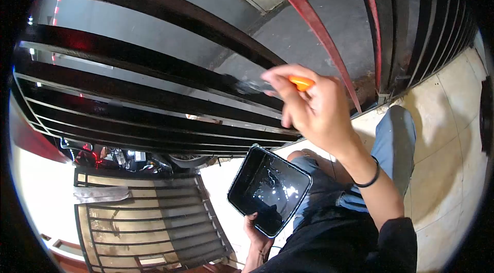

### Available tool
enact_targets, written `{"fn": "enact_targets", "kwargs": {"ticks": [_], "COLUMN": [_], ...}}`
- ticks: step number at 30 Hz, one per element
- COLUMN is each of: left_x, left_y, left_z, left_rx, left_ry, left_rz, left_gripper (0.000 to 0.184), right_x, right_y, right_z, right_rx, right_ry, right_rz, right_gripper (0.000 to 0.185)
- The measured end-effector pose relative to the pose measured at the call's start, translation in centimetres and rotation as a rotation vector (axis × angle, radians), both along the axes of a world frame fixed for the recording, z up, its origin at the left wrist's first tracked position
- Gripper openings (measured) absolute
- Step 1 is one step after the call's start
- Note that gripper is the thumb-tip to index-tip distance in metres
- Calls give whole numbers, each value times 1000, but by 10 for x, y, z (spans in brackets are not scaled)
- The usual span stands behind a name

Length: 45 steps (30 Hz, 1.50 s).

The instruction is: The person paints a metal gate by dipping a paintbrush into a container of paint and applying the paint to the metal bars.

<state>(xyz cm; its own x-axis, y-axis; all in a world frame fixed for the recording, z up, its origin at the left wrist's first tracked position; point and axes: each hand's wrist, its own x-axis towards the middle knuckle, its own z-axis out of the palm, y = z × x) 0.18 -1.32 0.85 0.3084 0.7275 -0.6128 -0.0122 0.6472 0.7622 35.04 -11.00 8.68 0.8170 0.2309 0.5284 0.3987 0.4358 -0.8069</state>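
Observation:
My right hand point(321, 105) is closed around a paintbrush with an orange handle point(302, 83). Its bristle end point(246, 85) is blurred and lies against a dark bar point(170, 70) of the metal fence. Below, my left hand point(257, 235) grips the lower edge of a square black paint container point(248, 171), thumb over the rim. The container tilts, and dark, glossy paint point(268, 215) lies in its lower part, with shiny streaks on the inside. Most of the left fingers are hidden under it.
Unpainted-looking red bars point(311, 18) stand at the upper right of the fence. A barred rack or gate point(139, 221) with a grey cloth point(102, 194) is at lower left, near a motorcycle point(128, 159). My bent knee point(396, 139) is over the tiled floor point(437, 170).

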Motion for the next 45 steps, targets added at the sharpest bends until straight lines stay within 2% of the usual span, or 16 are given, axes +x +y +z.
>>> {"fn": "enact_targets", "kwargs": {"ticks": [2, 5, 10, 14, 17, 19, 22, 24, 25, 26, 30, 32, 34, 39, 41, 45], "left_x": [2, 2, 11, 6, 3, 2, 0, -4, -3, -2, 4, 7, 11, 21, 25, 30], "left_y": [0, 1, -4, -2, 2, 2, 2, 6, 7, 6, 1, -1, 1, 5, 6, 8], "left_z": [1, 3, 9, 1, -5, -7, -8, -14, -13, -11, -10, -12, -10, -10, -10, -5], "left_rx": [-1, -10, 13, 4, 21, 8, -6, -29, -15, -29, 6, 15, 20, 23, 26, 34], "left_ry": [-4, 10, 10, -44, -27, -43, -67, -33, -65, -107, -134, -143, -152, -194, -211, -236], "left_rz": [-3, -3, 3, 20, 19, 37, 60, 32, -2, -14, -5, 1, 7, 27, 30, 41], "left_gripper": [53, 53, 52, 52, 52, 50, 46, 51, 51, 43, 43, 42, 42, 42, 42, 41], "right_x": [1, -2, 17, 34, 29, 28, 28, 30, 31, 37, 54, 57, 54, 50, 50, 49], "right_y": [-10, -10, 11, 21, 13, -8, -26, -21, -18, -11, 9, 17, 20, 0, -5, 0], "right_z": [-9, 15, 90, 105, 73, 52, 52, 80, 100, 120, 204, 233, 243, 197, 206, 284], "right_rx": [-203, -219, 147, 435, 274, 33, -159, -103, -64, -16, 207, 406, 477, 177, 135, 217], "right_ry": [-19, -95, -310, -332, -312, -280, -323, -375, -377, -452, -631, -649, -613, -521, -525, -733], "right_rz": [-79, -101, -12, 101, 77, 93, 50, 31, 99, 79, 72, 63, 77, 60, 70, 15], "right_gripper": [26, 26, 30, 30, 28, 27, 28, 16, 15, 20, 31, 32, 32, 36, 36, 36]}}
